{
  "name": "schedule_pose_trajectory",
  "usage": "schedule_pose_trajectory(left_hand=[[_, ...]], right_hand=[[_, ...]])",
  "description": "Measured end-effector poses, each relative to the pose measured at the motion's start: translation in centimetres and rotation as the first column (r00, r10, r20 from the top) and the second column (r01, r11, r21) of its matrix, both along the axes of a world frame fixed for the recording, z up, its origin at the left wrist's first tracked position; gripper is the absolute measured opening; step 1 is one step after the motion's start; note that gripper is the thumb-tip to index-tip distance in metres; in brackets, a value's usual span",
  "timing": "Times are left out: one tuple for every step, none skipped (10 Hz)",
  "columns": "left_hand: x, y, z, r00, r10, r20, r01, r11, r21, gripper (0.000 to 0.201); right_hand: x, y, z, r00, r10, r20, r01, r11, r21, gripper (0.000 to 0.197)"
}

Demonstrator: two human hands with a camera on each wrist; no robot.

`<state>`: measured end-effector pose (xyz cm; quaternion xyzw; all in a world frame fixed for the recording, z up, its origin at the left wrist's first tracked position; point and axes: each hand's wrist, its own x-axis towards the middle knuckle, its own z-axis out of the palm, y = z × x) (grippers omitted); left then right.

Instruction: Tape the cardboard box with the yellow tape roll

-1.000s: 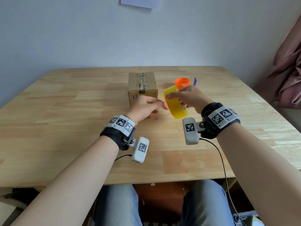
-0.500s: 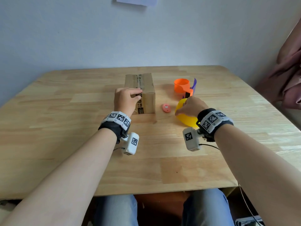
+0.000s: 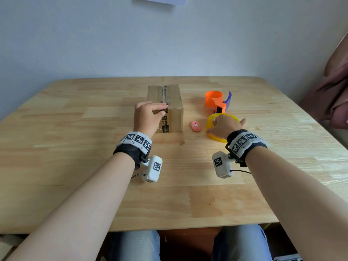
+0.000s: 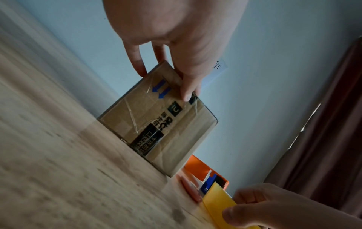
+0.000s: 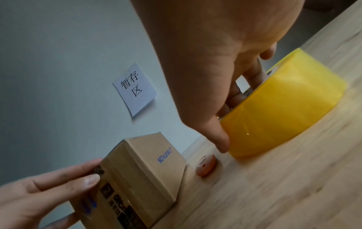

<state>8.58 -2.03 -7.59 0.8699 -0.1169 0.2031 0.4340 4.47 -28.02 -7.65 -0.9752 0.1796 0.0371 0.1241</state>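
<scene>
On table [image 3: 75, 176]: tape roll [image 3: 216, 137] now down flat beside box [image 3: 174, 102], no longer raised. Right hand [image 3: 225, 127] grasps roll; left hand [image 3: 147, 117] grips box. No yellow tape applied yet.

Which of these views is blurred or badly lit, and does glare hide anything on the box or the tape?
Head view: even light, sharp. Left wrist view: dim, table smeared, cardboard box print readable under film sheen. Right wrist view: near table streaked, yellow tape roll sharp with a small glint.
</scene>
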Motion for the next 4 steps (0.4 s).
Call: schedule_pose_trajectory(left_hand=[[0.0,0.1,0.0,1.000,-0.006,0.000,0.006,1.000,-0.005,0.022],[0.1,0.1,0.1,0.999,-0.011,-0.039,0.010,1.000,-0.020,0.024],[0.2,0.3,0.4,0.991,-0.038,-0.130,0.034,0.999,-0.030,0.027],[-0.5,0.2,2.2,0.982,-0.076,-0.173,0.073,0.997,-0.024,0.026]], right_hand=[[0.0,0.5,-0.3,1.000,-0.017,0.021,0.017,1.000,-0.020,0.017],[-0.1,1.2,-0.2,1.000,-0.026,0.017,0.027,0.998,-0.055,0.025],[-0.3,1.4,0.7,0.999,-0.006,-0.053,0.003,0.999,-0.045,0.039],[-0.7,1.9,2.7,0.997,0.002,-0.072,-0.005,0.999,-0.036,0.049]])
